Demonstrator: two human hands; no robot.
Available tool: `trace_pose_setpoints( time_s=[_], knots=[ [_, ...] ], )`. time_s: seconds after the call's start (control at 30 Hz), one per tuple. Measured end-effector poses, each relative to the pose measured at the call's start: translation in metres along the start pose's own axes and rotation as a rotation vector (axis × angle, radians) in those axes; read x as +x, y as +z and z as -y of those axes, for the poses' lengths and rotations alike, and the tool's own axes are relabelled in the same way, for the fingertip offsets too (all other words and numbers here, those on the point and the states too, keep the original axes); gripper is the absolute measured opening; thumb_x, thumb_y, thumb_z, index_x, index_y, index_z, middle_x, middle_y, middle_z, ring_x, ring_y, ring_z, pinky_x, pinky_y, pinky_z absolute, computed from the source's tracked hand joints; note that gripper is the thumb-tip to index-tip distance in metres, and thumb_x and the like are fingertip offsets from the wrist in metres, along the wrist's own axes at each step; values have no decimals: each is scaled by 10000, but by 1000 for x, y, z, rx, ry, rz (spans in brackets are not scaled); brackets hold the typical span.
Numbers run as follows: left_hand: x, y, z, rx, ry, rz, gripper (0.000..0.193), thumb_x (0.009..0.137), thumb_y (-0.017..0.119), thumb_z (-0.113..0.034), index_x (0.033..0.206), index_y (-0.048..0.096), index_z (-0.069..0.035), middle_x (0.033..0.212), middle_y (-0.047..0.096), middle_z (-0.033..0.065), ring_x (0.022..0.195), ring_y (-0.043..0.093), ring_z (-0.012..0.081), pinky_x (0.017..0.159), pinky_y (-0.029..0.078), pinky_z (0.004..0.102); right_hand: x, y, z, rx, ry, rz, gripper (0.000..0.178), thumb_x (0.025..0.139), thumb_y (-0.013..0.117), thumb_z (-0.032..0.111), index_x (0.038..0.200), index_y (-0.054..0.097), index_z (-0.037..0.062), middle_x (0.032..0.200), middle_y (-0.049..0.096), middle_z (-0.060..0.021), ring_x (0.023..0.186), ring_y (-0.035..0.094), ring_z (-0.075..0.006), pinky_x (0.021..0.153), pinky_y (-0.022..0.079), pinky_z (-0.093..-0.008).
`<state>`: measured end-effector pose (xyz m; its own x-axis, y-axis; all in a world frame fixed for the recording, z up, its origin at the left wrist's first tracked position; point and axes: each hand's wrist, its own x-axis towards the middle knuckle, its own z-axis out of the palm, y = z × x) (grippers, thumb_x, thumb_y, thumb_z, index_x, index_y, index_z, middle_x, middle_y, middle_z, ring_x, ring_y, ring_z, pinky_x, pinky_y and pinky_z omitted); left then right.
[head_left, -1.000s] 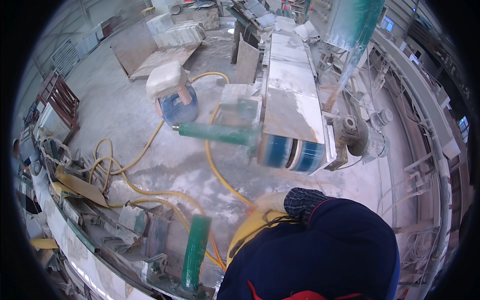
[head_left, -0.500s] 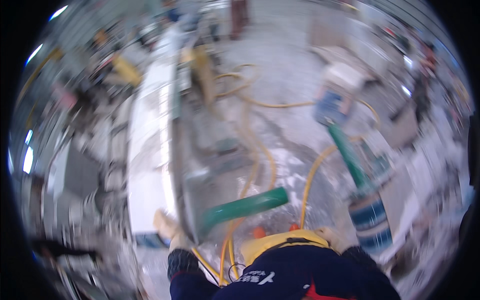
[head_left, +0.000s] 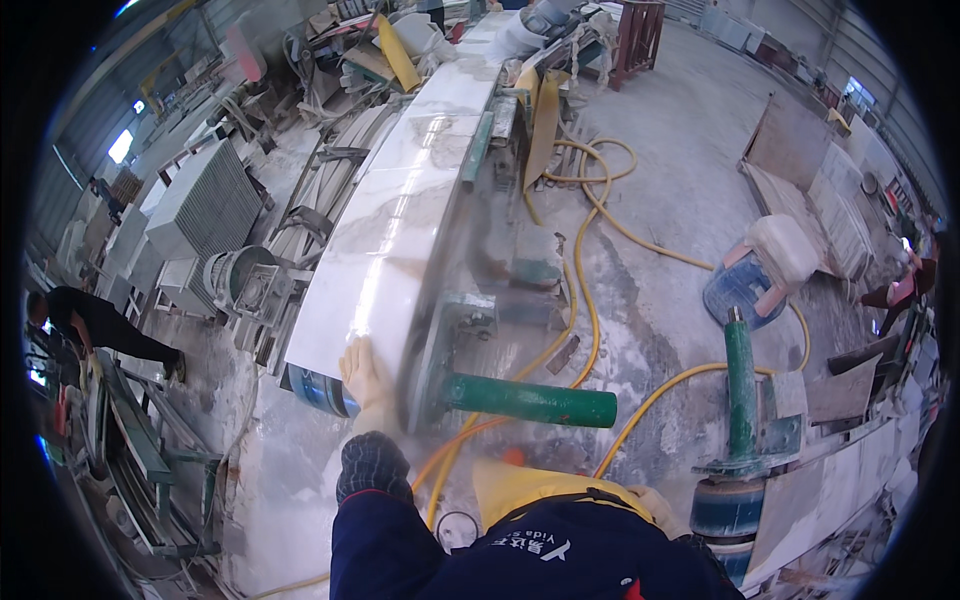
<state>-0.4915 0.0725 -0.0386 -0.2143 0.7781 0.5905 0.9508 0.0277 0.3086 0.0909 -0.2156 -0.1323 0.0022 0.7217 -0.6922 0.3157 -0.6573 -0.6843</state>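
Observation:
A long, glossy white stone piece with grey-brown veining (head_left: pixel 385 235) runs away from me at centre left. My left hand (head_left: pixel 366 378), in a pale glove, lies on its near end with the fingers stretched out over the surface. Just right of that hand, a green cylindrical bar (head_left: pixel 540 400) sticks out sideways from a machine part beside the stone. My right hand (head_left: pixel 660 508) is low beside my yellow apron (head_left: pixel 510 490), mostly covered by my sleeve and body. Its fingers are hidden.
Yellow hoses (head_left: pixel 592 335) loop over the wet floor. To the right stand a blue barrel (head_left: pixel 740 290), an upright green post (head_left: pixel 740 390) and leaning slabs (head_left: pixel 830 480). A person in dark clothes (head_left: pixel 110 325) bends over metal frames (head_left: pixel 150 450) at far left.
The view has turned, so the stone piece now sits further right and slants; the earlier blur has mostly gone. My left hand stays at the stone's near end.

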Motion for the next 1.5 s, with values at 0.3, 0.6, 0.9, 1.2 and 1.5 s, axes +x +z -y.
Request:
trace_pose_setpoints(
  time_s=[0.3,0.6,0.9,1.2,1.5],
  knots=[
    [-4,-4,-2,-12,-32,19,419,882,587,-173,1276,620,-37,1315,605,210,1236,539,400,1114,327,537,21,-3,-13,-117,-46,19,328,946,613,299,1144,714,58,1031,742,-128,966,696,-199,854,521,-309],
    [-7,-15,-8,-18,-43,38,402,903,568,-155,1284,616,-35,1320,609,213,1240,541,401,1125,315,536,21,-2,-3,-52,-38,70,311,947,599,305,1119,716,74,1004,739,-123,928,698,-213,832,524,-324],
    [-10,-21,-10,-14,-10,36,374,937,509,-128,1277,602,-4,1303,599,227,1241,530,401,1093,342,516,13,2,8,-23,-29,40,296,946,601,291,1110,723,78,970,742,-107,894,693,-187,816,527,-313],
    [-14,-19,-6,36,38,-45,323,877,572,-104,1185,638,-29,1216,643,182,1143,577,376,1037,385,519,7,8,24,53,-41,59,302,955,582,271,1090,716,37,948,739,-102,889,683,-181,817,523,-312],
    [-14,-31,-5,-42,59,-35,358,885,537,-114,1215,615,0,1183,631,220,1119,560,403,985,398,504,23,6,-2,89,19,143,344,948,602,321,1088,723,31,1000,742,-103,927,683,-192,847,513,-311]
  ],
)
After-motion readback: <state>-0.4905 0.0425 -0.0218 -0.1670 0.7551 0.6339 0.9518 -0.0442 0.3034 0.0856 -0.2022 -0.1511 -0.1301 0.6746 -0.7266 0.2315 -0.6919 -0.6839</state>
